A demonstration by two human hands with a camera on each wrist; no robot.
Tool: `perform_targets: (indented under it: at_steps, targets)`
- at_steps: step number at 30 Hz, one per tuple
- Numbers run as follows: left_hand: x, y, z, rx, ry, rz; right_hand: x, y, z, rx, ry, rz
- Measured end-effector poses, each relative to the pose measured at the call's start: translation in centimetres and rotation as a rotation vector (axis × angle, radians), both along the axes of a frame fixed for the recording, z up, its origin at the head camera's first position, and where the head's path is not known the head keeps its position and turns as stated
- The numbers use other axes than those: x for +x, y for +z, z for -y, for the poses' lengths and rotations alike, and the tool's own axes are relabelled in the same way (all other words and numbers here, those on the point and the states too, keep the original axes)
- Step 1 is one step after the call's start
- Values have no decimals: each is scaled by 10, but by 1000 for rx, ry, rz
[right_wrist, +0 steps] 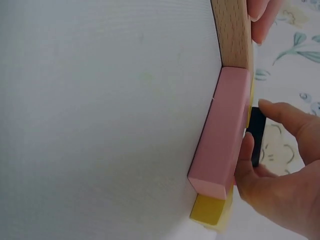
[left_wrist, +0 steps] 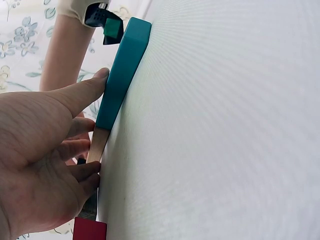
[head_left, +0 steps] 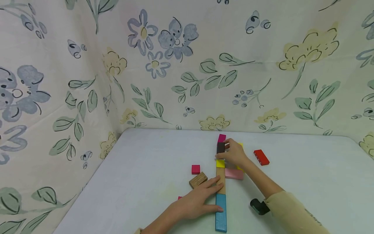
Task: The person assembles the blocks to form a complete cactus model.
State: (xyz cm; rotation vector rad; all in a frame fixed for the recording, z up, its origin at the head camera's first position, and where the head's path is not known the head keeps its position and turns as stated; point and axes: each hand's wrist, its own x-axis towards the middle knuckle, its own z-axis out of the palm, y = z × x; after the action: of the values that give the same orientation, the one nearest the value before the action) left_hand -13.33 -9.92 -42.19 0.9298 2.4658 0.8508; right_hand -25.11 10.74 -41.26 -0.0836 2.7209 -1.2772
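A line of blocks runs away from me in the head view: a blue block (head_left: 221,216), a light wooden block (head_left: 221,185), a yellow block (head_left: 220,163), a black block (head_left: 220,148) and a magenta block (head_left: 222,138). My right hand (head_left: 234,153) pinches the black block between thumb and fingers; in the right wrist view the black block (right_wrist: 256,131) stands above the pink block's far side. With fingers spread, my left hand (head_left: 194,201) rests on the line, thumb at the blue block (left_wrist: 122,75) and fingertips on the light wooden block (left_wrist: 97,145).
Right of the line lie a pink block (head_left: 234,174), a partly hidden yellow block (right_wrist: 209,209) and a red block with white dots (head_left: 261,157). A small magenta block (head_left: 195,169) and a dark wooden block (head_left: 198,180) lie left. A floral curtain (head_left: 204,81) hangs behind the white table (head_left: 146,169).
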Motion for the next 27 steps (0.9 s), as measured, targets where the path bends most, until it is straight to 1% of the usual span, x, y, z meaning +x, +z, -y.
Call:
perform_targets:
  at_steps: [9, 15, 22, 27]
  targets:
    - [0, 0, -1, -7, 3, 11, 1, 0, 5, -6, -21, 10]
    - [-1, 0, -1, -9, 3, 9, 3, -1, 5, -5, -19, 13]
    - [0, 2, -1, -11, 12, 28, 4, 0, 7, 8, -24, 14]
    - [0, 2, -1, -15, 9, 19, 3, -1, 9, 18, -33, 16]
